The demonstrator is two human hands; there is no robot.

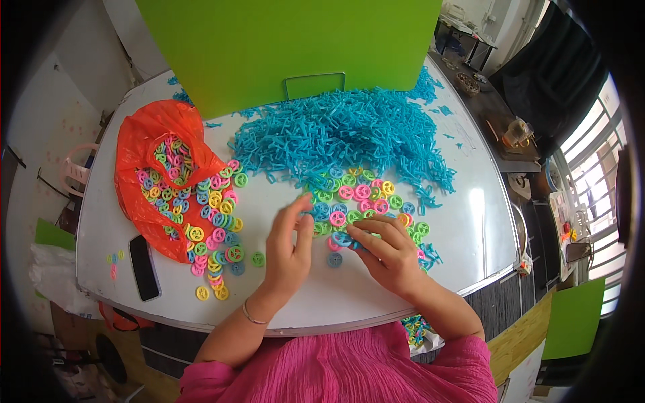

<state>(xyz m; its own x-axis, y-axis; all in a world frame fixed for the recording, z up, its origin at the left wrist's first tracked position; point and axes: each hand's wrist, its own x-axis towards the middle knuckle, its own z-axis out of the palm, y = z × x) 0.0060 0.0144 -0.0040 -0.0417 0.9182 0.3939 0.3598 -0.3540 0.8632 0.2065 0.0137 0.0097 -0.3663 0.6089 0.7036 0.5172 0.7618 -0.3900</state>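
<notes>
My right hand (386, 252) pinches a small blue plastic wheel (341, 239) between thumb and fingers, low over the table; a bit of blue plastic shows beside it under the fingers. To its left, my left hand (290, 245) is raised with fingers stretched upward and thumb apart, and I see nothing in it. Its fingertips are beside a spread of pink, green, yellow and blue spoked wheels (346, 193). Behind them rises a large heap of small turquoise plastic parts (342, 127). A single green wheel (258, 259) lies left of my left wrist.
A red plastic bag (138, 141) at the left spills more coloured wheels (216, 238). Near it lies a dark phone (144, 267) on the white table (457, 221). A tall green board (282, 47) stands behind the heap. Below the table's front edge, a bag of coloured pieces (418, 330) shows.
</notes>
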